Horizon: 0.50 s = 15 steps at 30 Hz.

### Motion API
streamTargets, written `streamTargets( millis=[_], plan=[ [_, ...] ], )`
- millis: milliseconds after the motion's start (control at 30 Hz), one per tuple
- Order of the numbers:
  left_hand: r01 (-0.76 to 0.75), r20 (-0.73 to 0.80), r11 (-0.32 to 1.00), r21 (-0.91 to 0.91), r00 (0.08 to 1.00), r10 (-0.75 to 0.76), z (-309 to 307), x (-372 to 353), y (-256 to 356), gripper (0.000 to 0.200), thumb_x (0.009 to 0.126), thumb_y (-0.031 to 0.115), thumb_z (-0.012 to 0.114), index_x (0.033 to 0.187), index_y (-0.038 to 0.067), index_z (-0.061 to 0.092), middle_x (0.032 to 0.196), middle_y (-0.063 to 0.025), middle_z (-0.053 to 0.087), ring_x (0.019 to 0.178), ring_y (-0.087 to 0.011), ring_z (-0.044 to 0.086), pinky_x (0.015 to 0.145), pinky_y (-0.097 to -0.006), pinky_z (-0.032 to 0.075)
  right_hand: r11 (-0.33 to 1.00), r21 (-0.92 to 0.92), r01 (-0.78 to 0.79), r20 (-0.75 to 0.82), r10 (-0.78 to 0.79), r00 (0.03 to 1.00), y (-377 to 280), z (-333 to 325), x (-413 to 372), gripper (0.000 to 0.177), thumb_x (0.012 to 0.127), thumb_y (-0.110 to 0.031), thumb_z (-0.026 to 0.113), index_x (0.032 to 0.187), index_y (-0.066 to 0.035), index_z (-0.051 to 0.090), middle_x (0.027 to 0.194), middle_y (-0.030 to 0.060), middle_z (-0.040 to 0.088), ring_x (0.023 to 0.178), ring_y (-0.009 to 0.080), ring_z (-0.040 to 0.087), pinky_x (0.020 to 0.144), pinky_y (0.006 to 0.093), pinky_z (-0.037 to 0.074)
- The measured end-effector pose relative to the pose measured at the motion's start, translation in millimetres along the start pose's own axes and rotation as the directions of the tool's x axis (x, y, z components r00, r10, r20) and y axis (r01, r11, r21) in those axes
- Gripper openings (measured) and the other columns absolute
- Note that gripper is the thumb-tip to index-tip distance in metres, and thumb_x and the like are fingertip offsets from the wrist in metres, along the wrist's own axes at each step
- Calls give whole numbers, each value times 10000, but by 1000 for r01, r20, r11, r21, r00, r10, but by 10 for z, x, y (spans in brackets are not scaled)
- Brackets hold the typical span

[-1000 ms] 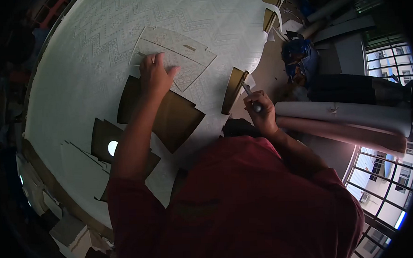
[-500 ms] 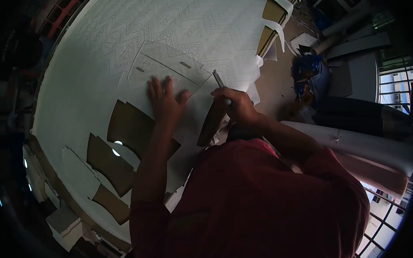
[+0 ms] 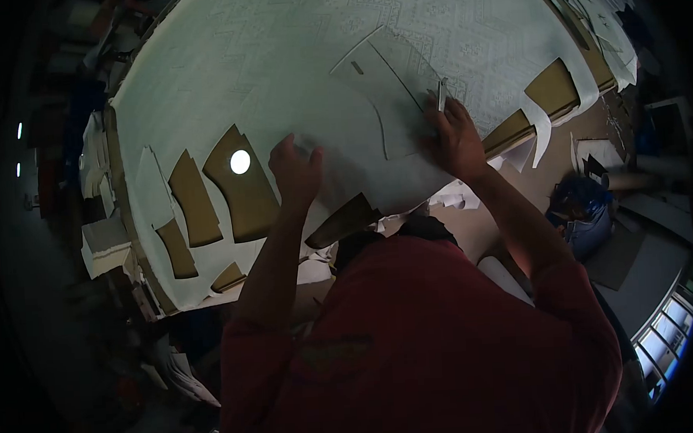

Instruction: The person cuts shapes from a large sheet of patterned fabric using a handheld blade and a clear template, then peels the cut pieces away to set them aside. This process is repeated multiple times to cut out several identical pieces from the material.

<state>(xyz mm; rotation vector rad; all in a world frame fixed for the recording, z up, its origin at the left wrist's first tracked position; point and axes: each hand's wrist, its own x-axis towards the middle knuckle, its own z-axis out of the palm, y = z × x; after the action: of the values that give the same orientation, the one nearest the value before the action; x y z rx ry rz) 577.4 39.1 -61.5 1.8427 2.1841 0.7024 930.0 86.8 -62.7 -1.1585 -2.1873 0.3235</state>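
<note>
My right hand [image 3: 456, 136] holds a slim metal cutter-like tool [image 3: 441, 94] at the right edge of a clear curved template [image 3: 396, 66]. That template lies on the white patterned sheet material [image 3: 291, 55] covering the table. Left of it, my left hand [image 3: 295, 168] is raised a little or resting lightly on the sheet, its fingers loosely apart with nothing in them. Just beyond its wrist, to the left, shows a brown cut-out area [image 3: 244, 198] with a bright round spot on it. Another dark brown one [image 3: 343, 220] is near the table's front edge.
More brown curved shapes [image 3: 195, 201] lie at the left, others [image 3: 553, 92] at the right edge beside curled white strips [image 3: 542, 132]. Stacked white material [image 3: 107, 245] stands off the left corner. A blue bundle [image 3: 581, 204] lies on the floor at right.
The view has turned, shifting the table. My left hand has come off the template and moved left of it. My right hand, with the tool, is now at the template's right edge.
</note>
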Motion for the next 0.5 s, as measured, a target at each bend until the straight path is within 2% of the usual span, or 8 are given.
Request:
streamTargets(
  millis=[33, 100, 167, 200, 267, 400, 467, 500],
  plan=[
    [16, -7, 1000, 3, 1000, -16, -82, 12, -59, 715, 873, 376, 795, 1393, -38, 530, 1389, -286, 565, 1329, -459, 505, 1126, -546, 394, 999, -39, -31, -8, 31, 1000, -12, 25, 2, 579, 816, -219, 826, 1303, -35, 572, 1422, 223, 590, 1341, 469, 510, 1162, 583, 379],
    [229, 61, 973, -35, 972, -226, -205, 92, -95, 741, 875, 419, 785, 1385, -54, 533, 1316, -298, 619, 1268, -449, 575, 1080, -517, 455, 996, -78, -44, -11, 43, 999, -23, 43, 1, 579, 818, -236, 824, 1302, -39, 574, 1430, 221, 587, 1350, 467, 502, 1162, 599, 370],
    [311, 72, 950, -19, 948, -309, -252, 201, -24, 757, 873, 439, 783, 1378, -67, 535, 1286, -306, 635, 1234, -448, 605, 1050, -507, 484, 986, -145, -86, 20, 90, 996, -43, 49, 41, 559, 832, -250, 812, 1294, -46, 573, 1447, 225, 578, 1368, 469, 489, 1165, 620, 349],
    [380, 92, 925, 3, 921, -379, -298, 256, -11, 775, 871, 460, 781, 1371, -79, 538, 1256, -315, 651, 1200, -447, 635, 1020, -496, 512, 989, -136, -51, 31, 55, 998, -45, 57, 70, 559, 832, -250, 812, 1294, -46, 573, 1447, 225, 578, 1368, 469, 489, 1165, 620, 349],
    [421, 80, 907, -9, 904, -419, -358, 310, 73, 790, 862, 478, 787, 1361, -84, 544, 1242, -316, 661, 1193, -443, 646, 1011, -493, 521, 990, -114, -85, 59, 92, 994, -47, 96, 109, 527, 842, -228, 802, 1284, -48, 580, 1458, 229, 573, 1376, 481, 475, 1162, 625, 341],
    [456, 91, 889, 33, 885, -457, -420, 462, -28, 864, 848, 594, 765, 1350, -83, 576, 1280, -281, 673, 1209, -401, 659, 1026, -450, 520, 995, -100, 3, 41, 1, 999, -23, 157, 101, 501, 856, -206, 781, 1285, -42, 580, 1471, 235, 564, 1356, 501, 485, 1154, 624, 345],
    [485, 222, 870, 91, 841, -493, -431, 562, -166, 885, 854, 592, 756, 1374, -94, 551, 1285, -285, 672, 1213, -405, 658, 1040, -449, 513, 994, -113, -3, -3, 2, 1000, 62, 238, 64, 478, 860, -200, 771, 1269, -32, 588, 1473, 240, 562, 1328, 519, 499, 1148, 629, 346],
    [504, 230, 860, 76, 830, -507, -421, 575, -226, 938, 848, 597, 754, 1418, -107, 508, 1309, -305, 654, 1243, -434, 634, 1065, -478, 499, 993, -122, 6, 1, -6, 1000, 114, 279, 59, 506, 857, -212, 772, 1286, -26, 580, 1476, 245, 559, 1319, 526, 507, 1144, 640, 342]
  ],
)
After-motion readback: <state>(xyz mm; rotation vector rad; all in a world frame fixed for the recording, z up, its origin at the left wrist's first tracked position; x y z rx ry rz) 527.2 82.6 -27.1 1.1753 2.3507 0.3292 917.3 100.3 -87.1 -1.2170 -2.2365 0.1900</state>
